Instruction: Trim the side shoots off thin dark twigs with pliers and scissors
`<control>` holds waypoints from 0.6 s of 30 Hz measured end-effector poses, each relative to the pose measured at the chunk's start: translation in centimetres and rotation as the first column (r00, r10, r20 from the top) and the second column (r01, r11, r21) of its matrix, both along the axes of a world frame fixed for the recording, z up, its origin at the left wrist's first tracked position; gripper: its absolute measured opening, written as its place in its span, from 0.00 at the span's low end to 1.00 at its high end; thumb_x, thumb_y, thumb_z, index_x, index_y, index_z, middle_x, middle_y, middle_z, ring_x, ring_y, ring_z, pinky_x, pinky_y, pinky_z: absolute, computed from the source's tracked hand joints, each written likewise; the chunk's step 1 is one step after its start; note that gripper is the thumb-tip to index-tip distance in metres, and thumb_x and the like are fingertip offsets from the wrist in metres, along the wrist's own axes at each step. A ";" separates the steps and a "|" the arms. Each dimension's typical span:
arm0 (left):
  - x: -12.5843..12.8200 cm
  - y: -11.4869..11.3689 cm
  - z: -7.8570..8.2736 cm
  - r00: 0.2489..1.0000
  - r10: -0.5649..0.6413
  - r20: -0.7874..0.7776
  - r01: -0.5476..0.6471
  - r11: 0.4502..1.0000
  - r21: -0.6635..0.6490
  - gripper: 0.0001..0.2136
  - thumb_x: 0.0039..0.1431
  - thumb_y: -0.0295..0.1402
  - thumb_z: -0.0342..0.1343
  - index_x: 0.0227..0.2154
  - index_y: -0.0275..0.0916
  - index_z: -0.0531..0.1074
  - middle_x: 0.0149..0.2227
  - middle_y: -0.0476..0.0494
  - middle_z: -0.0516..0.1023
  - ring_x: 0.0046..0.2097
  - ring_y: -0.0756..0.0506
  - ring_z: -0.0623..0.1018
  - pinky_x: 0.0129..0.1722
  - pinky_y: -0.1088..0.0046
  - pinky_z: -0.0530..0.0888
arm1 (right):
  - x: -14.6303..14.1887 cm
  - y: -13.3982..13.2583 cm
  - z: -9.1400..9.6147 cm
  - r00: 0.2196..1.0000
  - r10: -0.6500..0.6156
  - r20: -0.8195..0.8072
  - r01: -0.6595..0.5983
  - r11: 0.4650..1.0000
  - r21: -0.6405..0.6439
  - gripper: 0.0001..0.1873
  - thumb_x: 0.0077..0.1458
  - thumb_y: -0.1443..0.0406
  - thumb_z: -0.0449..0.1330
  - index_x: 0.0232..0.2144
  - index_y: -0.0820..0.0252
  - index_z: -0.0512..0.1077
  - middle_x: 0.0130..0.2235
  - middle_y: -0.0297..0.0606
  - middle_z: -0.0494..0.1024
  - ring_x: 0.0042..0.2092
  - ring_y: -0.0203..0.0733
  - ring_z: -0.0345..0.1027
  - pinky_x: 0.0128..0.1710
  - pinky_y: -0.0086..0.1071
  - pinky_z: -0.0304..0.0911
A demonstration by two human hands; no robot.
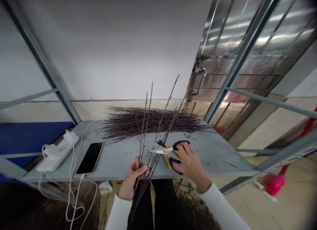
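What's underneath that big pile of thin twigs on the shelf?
The pile of twigs lies on a grey metal shelf, with small dark bits scattered near its edge. The shelf surface directly beneath the twigs is covered, so nothing there can be seen.

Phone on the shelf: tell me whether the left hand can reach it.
Likely yes: only twig bits lie between the left hand and phone, but it grips twigs.

Thin dark twigs (146, 124) stand bunched upright beside navy-and-yellow scissors (164, 150).
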State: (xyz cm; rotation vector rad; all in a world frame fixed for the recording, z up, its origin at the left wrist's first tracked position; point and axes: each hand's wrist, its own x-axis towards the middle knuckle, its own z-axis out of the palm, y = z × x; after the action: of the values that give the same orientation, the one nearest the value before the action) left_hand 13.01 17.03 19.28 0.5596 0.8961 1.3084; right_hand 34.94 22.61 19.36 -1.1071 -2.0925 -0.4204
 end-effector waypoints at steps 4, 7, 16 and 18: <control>0.1 0.2 -0.1 1.000 -0.003 -0.011 0.003 1.000 0.010 0.21 0.33 0.32 0.73 0.19 0.37 0.62 0.22 0.52 0.76 0.22 0.55 0.73 0.21 0.84 0.66 | 0.1 0.1 -0.3 1.000 0.021 -0.016 -0.021 0.999 -0.033 0.10 0.51 0.65 0.56 0.38 0.60 0.67 0.37 0.46 0.70 0.39 0.50 0.64 0.37 0.39 0.63; 0.1 0.2 0.1 0.999 -0.026 -0.024 0.026 1.000 0.013 0.22 0.33 0.33 0.73 0.18 0.37 0.61 0.20 0.52 0.75 0.21 0.56 0.72 0.20 0.84 0.65 | 0.2 0.2 -0.6 0.998 0.048 -0.038 -0.050 0.997 -0.053 0.08 0.52 0.65 0.56 0.37 0.59 0.68 0.35 0.44 0.71 0.38 0.49 0.65 0.37 0.38 0.64; -0.4 0.2 0.2 0.999 0.014 -0.041 -0.014 1.000 0.006 0.24 0.32 0.33 0.74 0.18 0.38 0.58 0.21 0.52 0.76 0.22 0.55 0.73 0.22 0.84 0.67 | 0.9 0.0 -0.7 0.995 0.091 -0.030 -0.090 0.996 0.020 0.05 0.57 0.65 0.54 0.34 0.60 0.69 0.29 0.40 0.76 0.32 0.44 0.70 0.32 0.33 0.62; -0.4 0.3 0.2 0.998 0.012 -0.057 -0.010 0.999 0.032 0.24 0.33 0.33 0.73 0.18 0.38 0.58 0.21 0.52 0.76 0.22 0.55 0.73 0.22 0.84 0.67 | 0.8 -0.2 -0.9 0.997 0.074 -0.037 -0.074 0.997 0.000 0.06 0.57 0.63 0.54 0.33 0.59 0.70 0.28 0.39 0.77 0.30 0.43 0.70 0.30 0.31 0.61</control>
State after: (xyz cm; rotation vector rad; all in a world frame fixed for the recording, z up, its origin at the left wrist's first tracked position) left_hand 12.56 17.28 19.48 0.6203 0.9272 1.3243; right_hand 35.77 22.39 18.41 -1.0269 -2.0945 -0.3602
